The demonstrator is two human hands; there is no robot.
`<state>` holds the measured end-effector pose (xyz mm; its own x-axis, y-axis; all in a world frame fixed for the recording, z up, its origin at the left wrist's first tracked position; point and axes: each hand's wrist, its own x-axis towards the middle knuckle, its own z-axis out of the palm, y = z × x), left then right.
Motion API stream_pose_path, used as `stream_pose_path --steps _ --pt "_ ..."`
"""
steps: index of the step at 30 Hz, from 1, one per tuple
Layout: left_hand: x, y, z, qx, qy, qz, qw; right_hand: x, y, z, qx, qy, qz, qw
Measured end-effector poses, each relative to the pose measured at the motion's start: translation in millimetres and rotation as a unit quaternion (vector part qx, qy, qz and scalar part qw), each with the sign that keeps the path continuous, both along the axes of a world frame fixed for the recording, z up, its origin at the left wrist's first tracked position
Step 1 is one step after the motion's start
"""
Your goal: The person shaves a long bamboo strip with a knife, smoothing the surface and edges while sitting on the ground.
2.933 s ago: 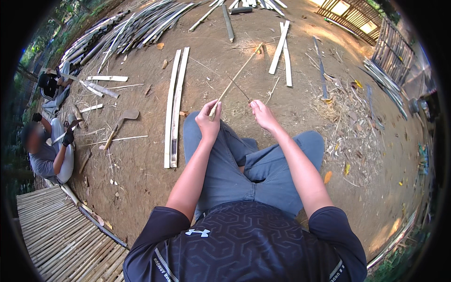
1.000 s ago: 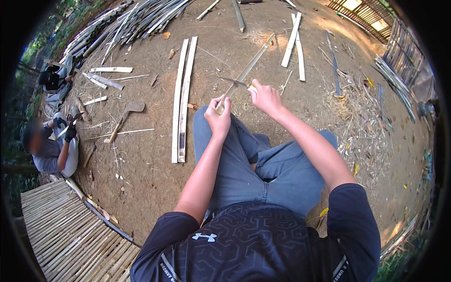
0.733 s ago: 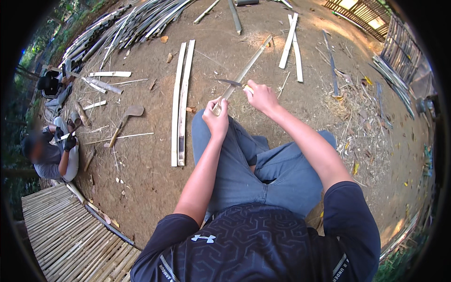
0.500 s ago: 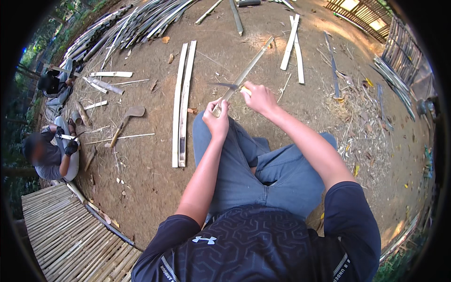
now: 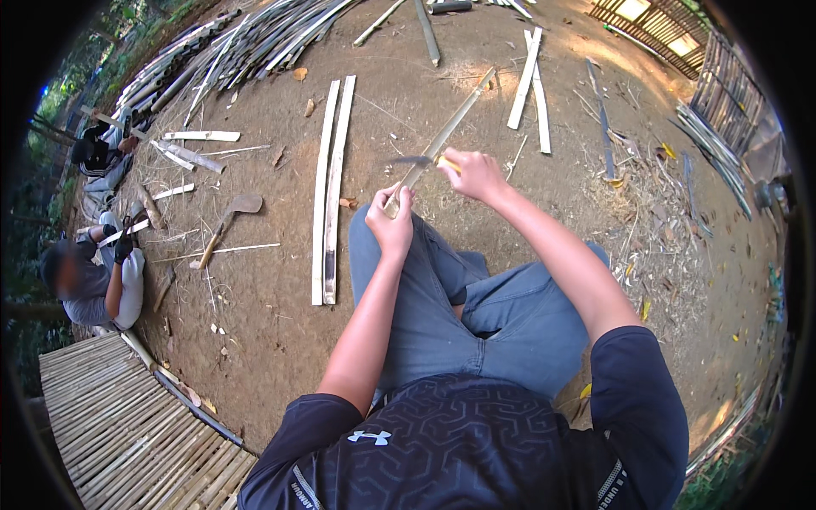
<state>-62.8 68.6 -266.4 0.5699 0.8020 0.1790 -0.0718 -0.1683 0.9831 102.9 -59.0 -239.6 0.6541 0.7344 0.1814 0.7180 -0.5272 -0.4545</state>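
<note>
Bamboo strip is held slanting over the knees, far tip toward 1 o'clock. Left hand: fingers curled tight round the strip's near end. Right hand: fingers closed on a knife w/ yellowish handle, blade laid across the strip, pointing to 9 o'clock. Two long split slats lie side by side on the dirt ground just at 9 o'clock of the left hand, not touching it. Bare dirt is seen btwn slats and a hatchet. Slatted bamboo platform edge at 7 o'clock; another person is seated at 9 o'clock, well apart.
</note>
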Motion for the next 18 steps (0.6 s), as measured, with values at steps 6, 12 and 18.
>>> stream_pose_path --steps 6,12,18 --pt "3 -1 1 -0.020 -0.016 -0.001 1.000 3 5 -11 0.049 -0.043 0.067 0.996" --pt "2 1 -2 -0.034 -0.022 -0.002 0.999 24 17 -13 -0.005 0.035 -0.022 0.999" --pt "-2 5 0 -0.021 -0.014 -0.004 1.000 21 14 -17 -0.001 -0.034 0.087 0.996"
